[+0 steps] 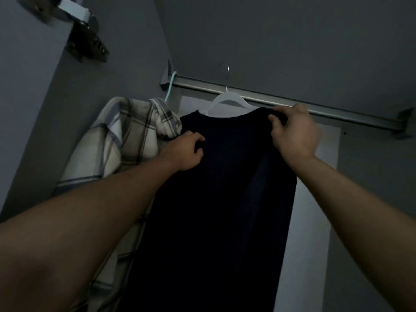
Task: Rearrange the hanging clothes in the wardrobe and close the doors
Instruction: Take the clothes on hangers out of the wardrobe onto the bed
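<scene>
We see the right hand [295, 134] pinching the right shoulder of a dark top [225, 188], thumb in front and fingers curled over the fabric edge just below the rail. The left hand [188, 152] grips the same top lower down near its left shoulder, fingers bent into the cloth and bunching it slightly. Both bare forearms reach up from the bottom corners of the view. The dark top hangs on a white hanger [227, 101], whose thin metal hook rises over a grey metal rail [292, 101]; we cannot tell for certain whether the hook sits fully on the rail. The top falls straight down between the two arms and fills the middle of the view. Just beside it on the left, touching its shoulder, hangs a checked shirt [126, 136] in pale cream with dark lines, on a hanger with a light blue hook [170, 86] looped over the left end of the rail. So the wardrobe holds these two garments that we can see, both crowded toward the left part of the rail, with the right stretch of rail bare. Grey wardrobe panels [270, 41] close in above and behind. At the upper left, a metal hinge [87, 37] is fixed to the open door [29, 97].
</scene>
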